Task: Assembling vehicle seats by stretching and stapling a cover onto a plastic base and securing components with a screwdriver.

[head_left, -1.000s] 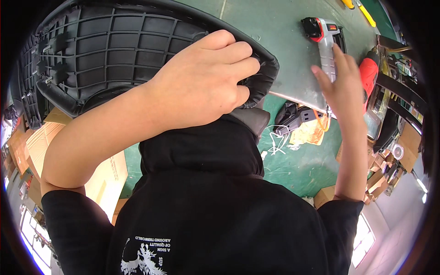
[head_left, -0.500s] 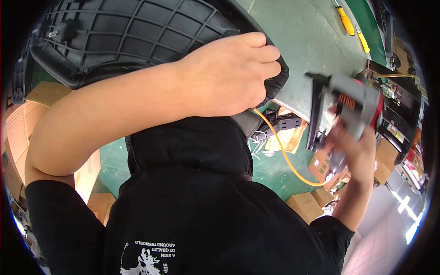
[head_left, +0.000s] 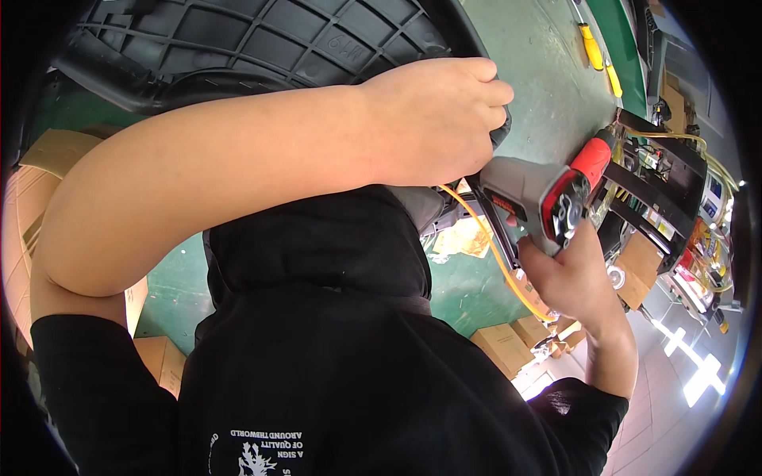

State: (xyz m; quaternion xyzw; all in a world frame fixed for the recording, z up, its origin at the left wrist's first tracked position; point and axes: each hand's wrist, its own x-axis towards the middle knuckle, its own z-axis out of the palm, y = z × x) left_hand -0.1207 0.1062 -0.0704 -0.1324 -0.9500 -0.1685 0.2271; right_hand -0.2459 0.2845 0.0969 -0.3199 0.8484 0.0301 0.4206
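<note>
A black seat (head_left: 266, 36) lies upside down at the top, its ribbed plastic underside facing up and black cover material wrapped round the rim. My left arm reaches across in front of it. My left hand (head_left: 432, 119) is closed over the seat's right end, with the fingertips hidden. In my right hand (head_left: 567, 274) is a grey and red air stapler (head_left: 524, 186), gripped by its handle. Its nose is close beside my left hand and the seat's end; whether it touches the cover is hidden. An orange air hose (head_left: 504, 266) curves below the stapler.
The seat rests on a green table (head_left: 540, 71). Yellow-handled tools (head_left: 591, 47) lie at its far right. A dark metal rack (head_left: 659, 182) stands to the right. Cardboard boxes (head_left: 504, 349) sit on the floor below, and an open carton (head_left: 40, 190) is at the left.
My right hand has brought the stapler left, up to my left hand, and turned it. My left hand has shifted slightly right, still holding the seat's end.
</note>
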